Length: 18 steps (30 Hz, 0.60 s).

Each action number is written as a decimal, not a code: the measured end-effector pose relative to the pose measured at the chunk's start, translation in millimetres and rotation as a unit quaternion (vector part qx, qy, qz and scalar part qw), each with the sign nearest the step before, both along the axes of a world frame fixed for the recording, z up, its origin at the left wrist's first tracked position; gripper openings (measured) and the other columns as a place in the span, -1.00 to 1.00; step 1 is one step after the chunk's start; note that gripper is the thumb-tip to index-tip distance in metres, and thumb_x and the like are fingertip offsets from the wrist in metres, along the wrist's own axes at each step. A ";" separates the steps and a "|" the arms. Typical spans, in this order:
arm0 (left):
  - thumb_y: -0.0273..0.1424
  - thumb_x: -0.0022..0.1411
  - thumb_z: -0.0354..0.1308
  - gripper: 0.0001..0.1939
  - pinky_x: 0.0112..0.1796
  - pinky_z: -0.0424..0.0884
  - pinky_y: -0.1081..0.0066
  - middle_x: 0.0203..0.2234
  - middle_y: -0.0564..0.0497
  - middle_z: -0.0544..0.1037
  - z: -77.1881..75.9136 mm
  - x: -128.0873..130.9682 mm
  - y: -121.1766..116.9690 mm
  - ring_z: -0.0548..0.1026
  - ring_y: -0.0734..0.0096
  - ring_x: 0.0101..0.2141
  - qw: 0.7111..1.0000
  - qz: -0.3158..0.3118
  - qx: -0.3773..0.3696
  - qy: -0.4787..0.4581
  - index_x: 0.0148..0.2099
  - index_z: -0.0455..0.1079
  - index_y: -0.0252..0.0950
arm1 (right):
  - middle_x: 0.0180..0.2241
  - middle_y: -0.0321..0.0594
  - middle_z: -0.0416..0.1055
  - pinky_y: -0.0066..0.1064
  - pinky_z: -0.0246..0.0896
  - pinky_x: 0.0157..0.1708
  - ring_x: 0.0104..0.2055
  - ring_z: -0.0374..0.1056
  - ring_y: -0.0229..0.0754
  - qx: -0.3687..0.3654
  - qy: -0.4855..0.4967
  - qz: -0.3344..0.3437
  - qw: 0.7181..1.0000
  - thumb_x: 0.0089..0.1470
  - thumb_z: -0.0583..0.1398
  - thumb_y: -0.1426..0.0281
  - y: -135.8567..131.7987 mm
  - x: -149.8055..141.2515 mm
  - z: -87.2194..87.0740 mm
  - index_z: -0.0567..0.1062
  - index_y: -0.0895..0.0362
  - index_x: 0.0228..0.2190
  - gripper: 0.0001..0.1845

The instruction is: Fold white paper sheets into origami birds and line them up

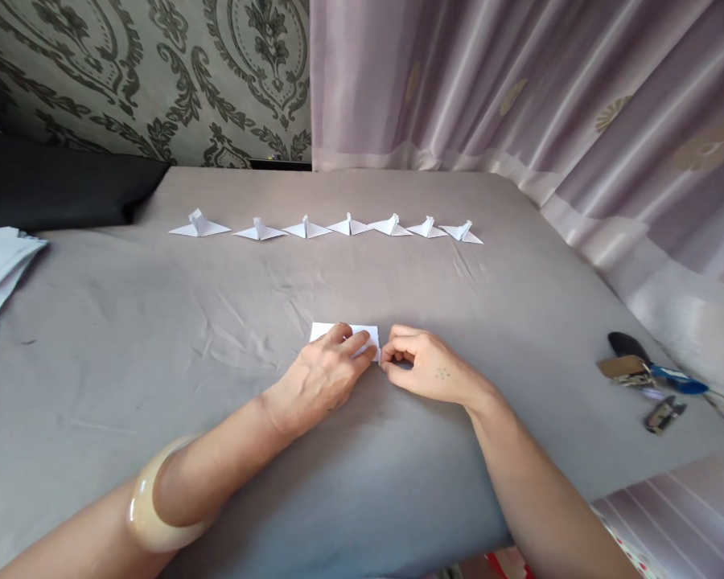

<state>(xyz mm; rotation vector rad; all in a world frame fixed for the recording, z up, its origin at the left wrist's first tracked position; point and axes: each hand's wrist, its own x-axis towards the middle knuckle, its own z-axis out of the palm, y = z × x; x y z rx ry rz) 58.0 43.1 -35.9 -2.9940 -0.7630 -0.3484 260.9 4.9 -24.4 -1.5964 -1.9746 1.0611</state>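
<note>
A small folded sheet of white paper (326, 329) lies flat on the grey cloth in the middle of the view. My left hand (329, 370) rests over it with bent fingers, holding it down and covering much of it. At the paper's right edge, my right hand (425, 362) is closed, thumb and forefinger pinched at the lower right corner. The folds beneath my left fingers are hidden. Beyond my hands stands a row of several folded paper birds (350, 225) with spread wings.
Grey cloth (157, 338) covers the whole surface. White sheets (0, 269) and a black cloth-like item (60, 181) lie at the left. Keys (633, 376) with tags and a nail clipper (664, 414) are at the right, near a pale purple curtain (519, 80).
</note>
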 end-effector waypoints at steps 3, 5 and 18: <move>-0.63 0.19 0.00 -0.73 -0.32 0.36 0.38 -0.27 -0.03 0.47 1.2 -0.2 -0.4 0.39 0.28 -0.23 1.000 0.000 -0.003 0.013 -0.10 0.36 -0.28 | -0.42 -0.36 0.26 -0.46 0.10 -0.42 -0.46 0.18 -0.36 -0.014 0.016 0.011 1.000 -0.01 0.14 0.48 -0.5 1.1 1.2 0.42 0.09 -0.52 -0.90; -0.63 0.18 0.01 -0.73 -0.33 0.34 0.38 -0.29 -0.03 0.46 2.0 -0.7 -0.6 0.39 0.28 -0.25 1.000 -0.001 -0.004 0.024 -0.10 0.36 -0.28 | -0.43 -0.36 0.25 -0.46 0.10 -0.44 -0.47 0.17 -0.36 -0.023 0.022 0.018 0.999 0.00 0.14 0.48 -0.6 2.2 2.0 0.42 0.10 -0.52 -0.90; -0.60 0.17 0.01 -0.74 -0.32 0.35 0.31 -0.22 -0.10 0.43 10.0 -2.3 -4.2 0.38 0.18 -0.19 0.997 -0.020 -0.025 0.069 -0.09 0.32 -0.29 | -0.43 -0.34 0.25 -0.46 0.11 -0.46 -0.48 0.15 -0.36 -0.070 0.049 0.046 0.995 0.00 0.14 0.47 -2.5 3.0 11.7 0.45 0.11 -0.51 -0.89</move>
